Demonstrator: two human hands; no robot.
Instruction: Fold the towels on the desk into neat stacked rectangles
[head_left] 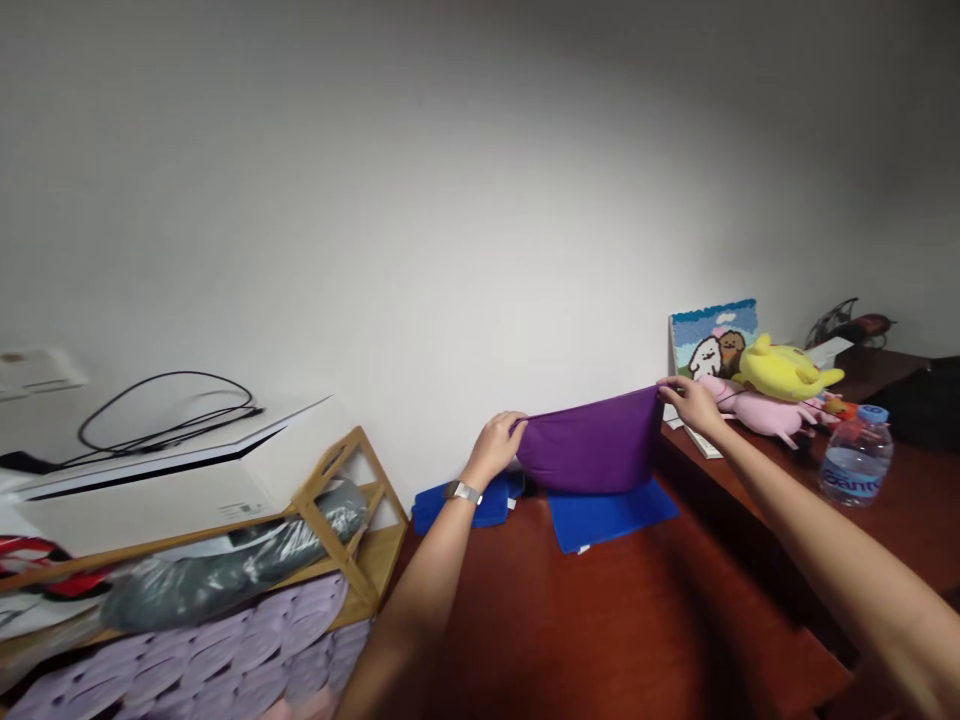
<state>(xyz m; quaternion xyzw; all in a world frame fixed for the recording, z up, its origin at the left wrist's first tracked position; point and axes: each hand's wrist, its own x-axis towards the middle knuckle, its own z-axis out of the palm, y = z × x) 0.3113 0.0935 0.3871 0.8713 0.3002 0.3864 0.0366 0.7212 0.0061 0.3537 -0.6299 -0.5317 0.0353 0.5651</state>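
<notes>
Above the table's [525, 620] far side, left hand [496, 445] and right hand [691, 402] pinch the upper corners of the purple cloth [589, 445]; blue cloths [615, 518] already lie down, the purple not yet.

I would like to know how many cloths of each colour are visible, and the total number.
Purple cloth: 1
Blue cloths: 2
Total: 3
</notes>
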